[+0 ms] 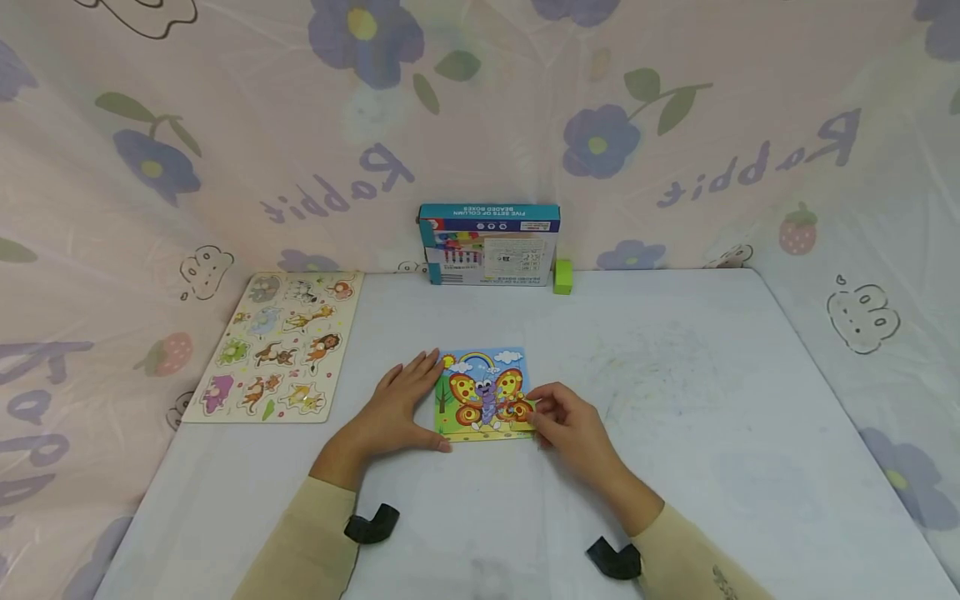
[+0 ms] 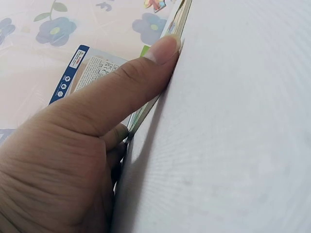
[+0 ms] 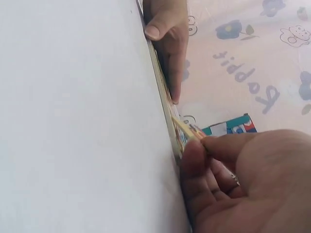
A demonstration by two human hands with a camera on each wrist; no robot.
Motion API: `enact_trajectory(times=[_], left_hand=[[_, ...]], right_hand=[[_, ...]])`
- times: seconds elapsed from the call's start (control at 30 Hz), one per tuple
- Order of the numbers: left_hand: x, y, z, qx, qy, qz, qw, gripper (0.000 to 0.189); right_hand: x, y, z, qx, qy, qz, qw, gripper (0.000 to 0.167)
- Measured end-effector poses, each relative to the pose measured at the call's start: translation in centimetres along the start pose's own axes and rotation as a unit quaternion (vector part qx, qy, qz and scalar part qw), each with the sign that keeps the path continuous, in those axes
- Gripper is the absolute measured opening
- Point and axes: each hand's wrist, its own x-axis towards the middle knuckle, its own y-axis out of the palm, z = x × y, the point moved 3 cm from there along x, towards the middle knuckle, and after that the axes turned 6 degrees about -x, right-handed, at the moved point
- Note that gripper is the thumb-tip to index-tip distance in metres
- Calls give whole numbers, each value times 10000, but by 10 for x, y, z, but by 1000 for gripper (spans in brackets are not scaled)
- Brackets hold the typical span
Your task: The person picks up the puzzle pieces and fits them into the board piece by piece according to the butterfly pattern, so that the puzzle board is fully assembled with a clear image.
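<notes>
A square jigsaw puzzle (image 1: 487, 367) with a cartoon butterfly under a rainbow lies flat on the white table, in the head view's middle. My left hand (image 1: 393, 408) rests along its left side, straight fingers at the upper left edge and thumb at the lower left corner. In the left wrist view the thumb (image 2: 163, 51) touches the puzzle's edge. At the puzzle's lower right, my right hand (image 1: 573, 429) pinches a puzzle piece (image 3: 184, 128) between thumb and fingers. That piece tilts up from the puzzle in the right wrist view, partly hidden by the fingertips.
A pale animal peg board (image 1: 337, 400) lies at the table's left. Against the back curtain stands a blue-edged toy box (image 1: 517, 258), with a green block (image 1: 562, 277) beside it. Printed curtains (image 1: 495, 125) border the white table (image 1: 675, 358) at the back and sides.
</notes>
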Motion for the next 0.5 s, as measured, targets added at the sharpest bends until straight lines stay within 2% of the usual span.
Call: enact_trajectory(times=[0.13,0.33,0.5], left_hand=[[0,0,1,17,7,-5,10000,135],[1,1,2,39,-11,6,10000,136],[1,1,3,31,-15,0,10000,136]], right_hand=[[4,9,4,-109,78,71,9999,21],[6,13,9,-686,125,-113,9975,24],[3,13,12,-1420,-348,-332,9887,25]])
